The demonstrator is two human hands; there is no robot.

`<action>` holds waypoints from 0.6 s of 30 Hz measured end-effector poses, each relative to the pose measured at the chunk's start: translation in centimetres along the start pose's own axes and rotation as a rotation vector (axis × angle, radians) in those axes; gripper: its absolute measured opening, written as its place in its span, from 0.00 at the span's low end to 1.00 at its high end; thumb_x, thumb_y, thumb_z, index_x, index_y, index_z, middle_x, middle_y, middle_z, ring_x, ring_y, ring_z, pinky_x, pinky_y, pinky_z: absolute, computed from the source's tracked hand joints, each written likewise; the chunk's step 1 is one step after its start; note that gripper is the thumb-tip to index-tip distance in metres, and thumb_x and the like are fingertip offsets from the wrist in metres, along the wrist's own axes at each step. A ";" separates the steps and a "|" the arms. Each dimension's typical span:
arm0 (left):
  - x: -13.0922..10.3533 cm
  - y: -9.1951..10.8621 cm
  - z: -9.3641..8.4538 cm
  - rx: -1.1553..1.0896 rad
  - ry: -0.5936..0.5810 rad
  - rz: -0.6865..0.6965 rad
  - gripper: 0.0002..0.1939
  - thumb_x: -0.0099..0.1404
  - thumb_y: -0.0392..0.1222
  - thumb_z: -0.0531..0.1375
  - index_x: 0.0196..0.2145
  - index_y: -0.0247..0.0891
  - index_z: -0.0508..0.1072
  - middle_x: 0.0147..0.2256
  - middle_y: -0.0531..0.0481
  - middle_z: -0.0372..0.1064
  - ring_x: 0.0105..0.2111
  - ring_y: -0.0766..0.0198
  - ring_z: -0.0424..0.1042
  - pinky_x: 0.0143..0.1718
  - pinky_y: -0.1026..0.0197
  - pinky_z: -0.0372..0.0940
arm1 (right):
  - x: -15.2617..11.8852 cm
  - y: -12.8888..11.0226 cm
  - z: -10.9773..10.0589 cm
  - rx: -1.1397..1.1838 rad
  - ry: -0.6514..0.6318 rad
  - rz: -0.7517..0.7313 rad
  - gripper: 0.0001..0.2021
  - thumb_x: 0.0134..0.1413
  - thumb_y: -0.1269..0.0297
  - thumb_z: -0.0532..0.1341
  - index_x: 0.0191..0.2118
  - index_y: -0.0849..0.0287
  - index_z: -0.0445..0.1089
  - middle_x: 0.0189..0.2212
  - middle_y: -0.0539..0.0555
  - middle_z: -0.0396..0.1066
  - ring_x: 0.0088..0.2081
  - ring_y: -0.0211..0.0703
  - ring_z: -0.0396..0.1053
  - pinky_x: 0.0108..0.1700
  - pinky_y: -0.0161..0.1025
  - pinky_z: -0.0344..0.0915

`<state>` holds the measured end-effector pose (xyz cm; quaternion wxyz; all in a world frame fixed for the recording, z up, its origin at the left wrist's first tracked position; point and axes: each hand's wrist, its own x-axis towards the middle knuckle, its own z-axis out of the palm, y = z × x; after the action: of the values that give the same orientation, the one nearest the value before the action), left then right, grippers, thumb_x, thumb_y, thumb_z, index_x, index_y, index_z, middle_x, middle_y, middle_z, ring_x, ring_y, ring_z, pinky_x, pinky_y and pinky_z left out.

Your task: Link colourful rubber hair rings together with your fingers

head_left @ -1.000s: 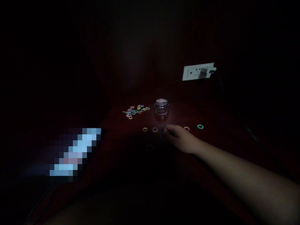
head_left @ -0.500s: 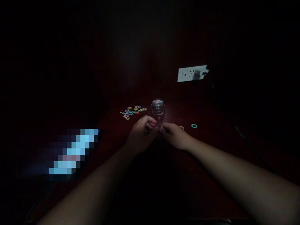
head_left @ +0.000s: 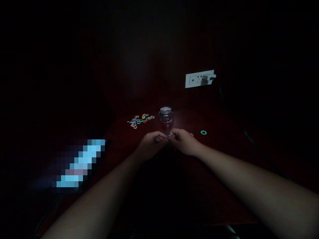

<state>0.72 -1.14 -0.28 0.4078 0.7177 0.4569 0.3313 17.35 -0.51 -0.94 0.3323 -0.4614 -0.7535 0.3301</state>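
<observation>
Between the fingertips of both hands is a small purple hair tie [head_left: 169,136]. My left hand [head_left: 152,144] pinches it from the left with thumb and forefinger. From the right, my right hand [head_left: 183,142] grips its other side, with the fingers curled and partly hiding it. Just beyond the hands stands a clear jar [head_left: 166,117] with a lid on top. Past the right hand lies a green ring-shaped hair tie [head_left: 203,132]. A pinkish one [head_left: 191,135] shows only partly behind that hand.
Several coloured hair ties [head_left: 139,120] lie in a loose pile left of the jar. A lit phone-like screen [head_left: 81,164], blurred out, is at the left. On the wall at the back is a socket [head_left: 195,80] with a plugged-in charger [head_left: 208,78]; a dark cable runs down the right.
The left fingers have closed in to meet the right hand at the purple hair tie, which now shows more clearly. The whole view has shifted slightly.
</observation>
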 end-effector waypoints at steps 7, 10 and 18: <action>0.6 -0.6 -0.2 -0.026 0.035 -0.008 0.11 0.56 0.43 0.58 0.32 0.32 0.69 0.27 0.49 0.70 0.24 0.70 0.66 0.25 0.68 0.60 | 0.0 0.0 -0.2 0.013 -0.021 -0.004 0.07 0.51 0.63 0.55 0.27 0.59 0.60 0.18 0.45 0.64 0.18 0.32 0.64 0.20 0.28 0.54; 0.8 -0.7 -0.4 -0.036 0.056 -0.009 0.10 0.56 0.43 0.58 0.32 0.32 0.69 0.27 0.49 0.69 0.24 0.71 0.65 0.24 0.69 0.59 | -0.2 -0.4 -0.4 -0.027 -0.025 0.005 0.07 0.52 0.63 0.54 0.27 0.60 0.62 0.19 0.46 0.65 0.19 0.31 0.65 0.22 0.28 0.56; 0.4 -0.2 -0.9 -0.001 0.002 -0.022 0.07 0.54 0.40 0.58 0.27 0.31 0.70 0.24 0.51 0.68 0.22 0.72 0.63 0.23 0.69 0.56 | -0.4 -0.9 -0.7 -0.011 -0.066 0.019 0.05 0.52 0.67 0.52 0.28 0.60 0.62 0.20 0.47 0.67 0.20 0.32 0.66 0.23 0.29 0.56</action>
<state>-0.01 -0.46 0.01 0.4114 0.7121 0.4649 0.3280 17.62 -1.04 0.10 0.3015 -0.4593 -0.7613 0.3444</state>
